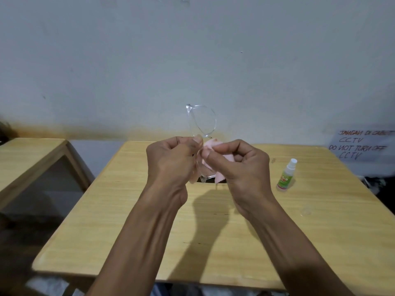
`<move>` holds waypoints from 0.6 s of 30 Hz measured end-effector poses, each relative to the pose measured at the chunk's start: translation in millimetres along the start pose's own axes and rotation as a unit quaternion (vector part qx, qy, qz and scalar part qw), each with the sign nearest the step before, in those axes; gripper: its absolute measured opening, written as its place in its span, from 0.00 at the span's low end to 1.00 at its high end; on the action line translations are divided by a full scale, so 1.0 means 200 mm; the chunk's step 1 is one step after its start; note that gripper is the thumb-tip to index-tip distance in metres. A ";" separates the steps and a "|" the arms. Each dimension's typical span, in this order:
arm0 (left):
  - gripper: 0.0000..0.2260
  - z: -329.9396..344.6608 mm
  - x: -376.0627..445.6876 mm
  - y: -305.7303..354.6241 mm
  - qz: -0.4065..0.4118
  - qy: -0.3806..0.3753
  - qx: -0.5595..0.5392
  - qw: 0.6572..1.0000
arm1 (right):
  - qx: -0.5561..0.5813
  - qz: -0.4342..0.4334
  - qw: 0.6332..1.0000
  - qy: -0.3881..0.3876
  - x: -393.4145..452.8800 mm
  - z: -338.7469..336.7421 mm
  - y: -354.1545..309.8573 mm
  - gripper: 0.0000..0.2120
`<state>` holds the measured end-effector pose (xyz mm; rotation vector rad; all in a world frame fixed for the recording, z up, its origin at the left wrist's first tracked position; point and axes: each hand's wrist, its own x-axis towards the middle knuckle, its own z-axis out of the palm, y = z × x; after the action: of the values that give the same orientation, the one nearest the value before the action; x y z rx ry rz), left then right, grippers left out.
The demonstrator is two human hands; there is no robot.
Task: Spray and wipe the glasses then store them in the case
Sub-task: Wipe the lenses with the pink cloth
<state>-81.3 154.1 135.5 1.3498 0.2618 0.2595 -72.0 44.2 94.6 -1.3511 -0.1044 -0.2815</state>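
Left hand (171, 161) pinches glasses (202, 122) upright — right hand (239, 165) presses pink cloth (215, 154) on lower lens.

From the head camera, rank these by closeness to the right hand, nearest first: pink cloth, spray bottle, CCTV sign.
From the right hand:
1. Pink cloth: pinched in its fingers, against the glasses' lower lens.
2. Spray bottle: upright on the table, to its right.
3. CCTV sign: on the wall, far right, beyond the bottle.
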 end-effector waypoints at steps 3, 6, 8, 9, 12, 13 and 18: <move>0.06 0.00 0.01 0.00 0.000 0.011 0.002 1.000 | -0.030 -0.017 0.999 -0.003 -0.03 0.02 0.04 0.08; 0.04 -0.04 0.04 0.01 -0.006 0.025 0.007 1.000 | -0.052 -0.030 0.998 -0.031 -0.07 -0.01 0.07 0.08; 0.05 -0.07 0.05 0.01 0.000 0.014 0.023 1.000 | -0.053 -0.031 0.998 -0.025 -0.08 -0.05 0.07 0.08; 0.05 -0.07 0.05 0.01 0.005 0.007 0.029 1.000 | -0.043 -0.029 0.999 -0.017 -0.08 -0.06 0.07 0.08; 0.06 -0.06 0.03 0.01 0.006 -0.019 0.023 1.000 | -0.030 -0.028 0.999 -0.001 -0.05 -0.07 0.04 0.07; 0.05 -0.04 0.02 0.01 0.004 -0.026 0.020 0.999 | -0.035 -0.032 0.999 0.003 -0.04 -0.07 0.04 0.07; 0.08 -0.03 0.01 0.00 0.008 -0.026 0.009 1.000 | -0.056 -0.073 0.996 -0.001 -0.02 -0.03 0.02 0.06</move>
<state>-81.7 159.3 134.0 1.3754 0.2104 0.2362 -76.3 39.1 87.9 -1.4571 -0.1925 -0.4131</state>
